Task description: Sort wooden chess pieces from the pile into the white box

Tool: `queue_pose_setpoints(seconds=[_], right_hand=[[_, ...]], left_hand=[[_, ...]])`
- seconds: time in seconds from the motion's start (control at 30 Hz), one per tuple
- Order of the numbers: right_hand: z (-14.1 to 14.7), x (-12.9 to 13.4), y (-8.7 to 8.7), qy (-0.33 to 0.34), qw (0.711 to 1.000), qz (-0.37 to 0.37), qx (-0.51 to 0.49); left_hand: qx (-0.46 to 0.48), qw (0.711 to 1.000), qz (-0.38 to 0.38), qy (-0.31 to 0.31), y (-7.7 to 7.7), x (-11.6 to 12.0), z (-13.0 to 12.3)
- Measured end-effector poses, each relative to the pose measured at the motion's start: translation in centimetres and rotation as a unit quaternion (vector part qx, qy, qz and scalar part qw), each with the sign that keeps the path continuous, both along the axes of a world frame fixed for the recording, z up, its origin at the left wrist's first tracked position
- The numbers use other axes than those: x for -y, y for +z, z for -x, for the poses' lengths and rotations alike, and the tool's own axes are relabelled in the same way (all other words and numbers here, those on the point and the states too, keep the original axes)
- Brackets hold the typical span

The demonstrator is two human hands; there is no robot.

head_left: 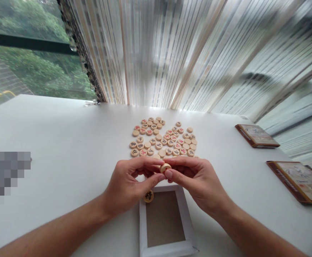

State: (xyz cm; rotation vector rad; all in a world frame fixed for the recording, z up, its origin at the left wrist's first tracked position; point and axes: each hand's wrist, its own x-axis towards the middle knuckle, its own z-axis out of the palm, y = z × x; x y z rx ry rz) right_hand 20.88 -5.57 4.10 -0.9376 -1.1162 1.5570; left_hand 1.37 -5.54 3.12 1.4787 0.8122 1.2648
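Between the fingertips of my left hand (134,178) and my right hand (196,178) is a round wooden xiangqi piece (166,168), pinched from both sides. Its face is partly covered by the fingers, with a bit of red showing. Just below, a white open box (143,228) with a brown bottom lies on the table. One piece with a black character (148,196) rests at the box's upper left corner, under my left hand. Beyond my hands spreads a group of loose xiangqi pieces (159,145), some with red or black characters up, others blank side up.
Two flat brown boxes with pictured lids, a farther one (257,135) and a nearer one (300,181), lie at the right on the white table (91,142). A striped string curtain (156,53) hangs along the table's far edge, beside a window (38,67) at left.
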Motion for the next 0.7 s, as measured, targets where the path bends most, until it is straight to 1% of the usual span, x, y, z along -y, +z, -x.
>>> queue_pose_setpoints(seconds=[0.17,0.37,0.5,0.7], right_hand=[[0.09,-0.03,0.1,-0.007,1.0,-0.028,-0.005],[-0.01,-0.13,-0.04,0.002,0.999,-0.044,0.011],[-0.1,-0.26,-0.19,0.011,0.998,-0.055,0.022],[-0.19,-0.35,-0.08,0.001,0.996,-0.069,0.056]], left_hand=[[-0.012,1.0,-0.012,0.009,-0.13,0.02,0.12],[0.021,0.999,0.037,0.004,-0.14,0.09,0.07],[0.026,0.997,0.067,0.002,-0.2,0.03,0.13],[0.03,0.995,0.098,-0.003,-0.13,-0.24,0.22]])
